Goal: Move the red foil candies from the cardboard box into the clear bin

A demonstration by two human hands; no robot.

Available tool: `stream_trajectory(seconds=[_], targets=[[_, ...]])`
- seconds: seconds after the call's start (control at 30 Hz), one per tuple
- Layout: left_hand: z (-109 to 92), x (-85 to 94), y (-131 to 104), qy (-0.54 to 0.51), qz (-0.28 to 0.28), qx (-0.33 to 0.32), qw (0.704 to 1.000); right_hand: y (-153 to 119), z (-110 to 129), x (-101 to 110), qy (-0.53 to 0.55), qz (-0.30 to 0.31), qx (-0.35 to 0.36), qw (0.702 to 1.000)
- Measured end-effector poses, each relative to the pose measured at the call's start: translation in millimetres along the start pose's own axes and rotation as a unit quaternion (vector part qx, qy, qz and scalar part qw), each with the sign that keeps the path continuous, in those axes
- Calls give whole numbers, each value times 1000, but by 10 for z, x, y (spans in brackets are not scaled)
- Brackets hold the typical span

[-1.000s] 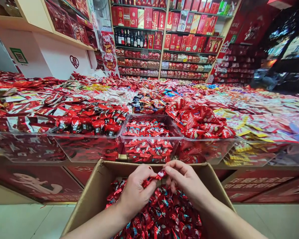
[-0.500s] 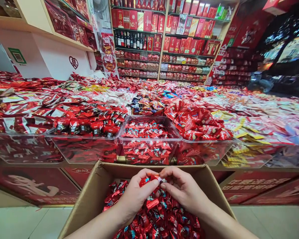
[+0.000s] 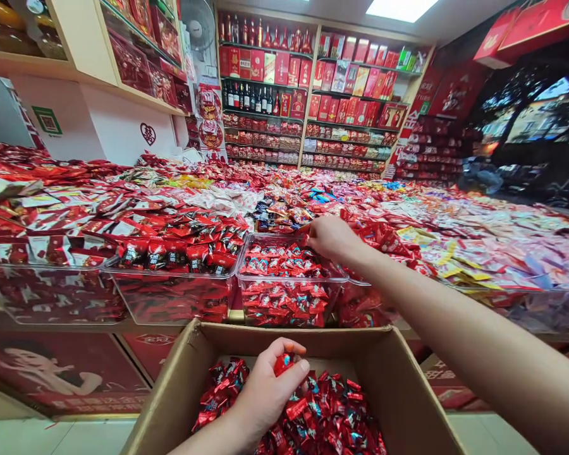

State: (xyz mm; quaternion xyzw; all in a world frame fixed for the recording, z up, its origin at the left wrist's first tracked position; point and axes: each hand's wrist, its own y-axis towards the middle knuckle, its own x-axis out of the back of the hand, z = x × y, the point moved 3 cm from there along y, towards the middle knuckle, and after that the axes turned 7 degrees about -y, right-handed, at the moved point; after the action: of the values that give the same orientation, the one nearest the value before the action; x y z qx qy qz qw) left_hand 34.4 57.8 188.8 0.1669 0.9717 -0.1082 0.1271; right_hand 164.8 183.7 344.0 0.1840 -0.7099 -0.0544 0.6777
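My left hand [image 3: 274,378] is curled around a red wrapped candy [image 3: 284,363], above an open cardboard box [image 3: 294,335]. Loose red-and-blue wrapped candies [image 3: 322,407] are heaped inside that box. Reaching forward, my right hand [image 3: 334,239] is at the right rear side of a clear plastic bin [image 3: 291,278]. Its fingers are bent closed and point down; whatever they hold is hidden. Similar small red candies [image 3: 284,259] fill this bin.
Another clear bin [image 3: 171,275] with red and black packets stands to the left. Yellow packets [image 3: 455,259] lie to the right. Many wrapped sweets spread across the counter behind, up to tall shelves [image 3: 308,95] of boxes and bottles.
My right hand has left my left hand and moved forward and up to the clear bin. My left hand stays over the box with a candy. The view has tilted slightly upward.
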Motion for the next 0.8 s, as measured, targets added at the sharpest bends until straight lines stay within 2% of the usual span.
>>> stream_trajectory(seconds=[0.13, 0.33, 0.43, 0.53, 0.6, 0.7, 0.73, 0.8], targets=[[-25, -13, -10, 13, 12, -3, 1000, 306, 88, -254, -47, 75, -54, 995], [-63, 5, -33, 53, 9, -23, 998, 323, 151, -514, -84, 161, -82, 980], [-45, 7, -20, 43, 11, -15, 999, 314, 148, -514, -87, 159, -68, 981], [-14, 18, 12, -7, 12, -4, 1000, 256, 159, -342, -75, 128, -47, 988], [6, 34, 29, -80, -2, 19, 997, 93, 200, -159, -58, 87, -19, 994], [37, 44, 29, -200, -27, 95, 975, -433, 325, 28, -9, 41, 61, 997], [43, 41, 27, -228, -31, 114, 966, -663, 380, 23, 19, 44, 104, 993], [56, 33, 27, -269, -37, 131, 953, -1125, 489, -82, 143, 62, 209, 965]])
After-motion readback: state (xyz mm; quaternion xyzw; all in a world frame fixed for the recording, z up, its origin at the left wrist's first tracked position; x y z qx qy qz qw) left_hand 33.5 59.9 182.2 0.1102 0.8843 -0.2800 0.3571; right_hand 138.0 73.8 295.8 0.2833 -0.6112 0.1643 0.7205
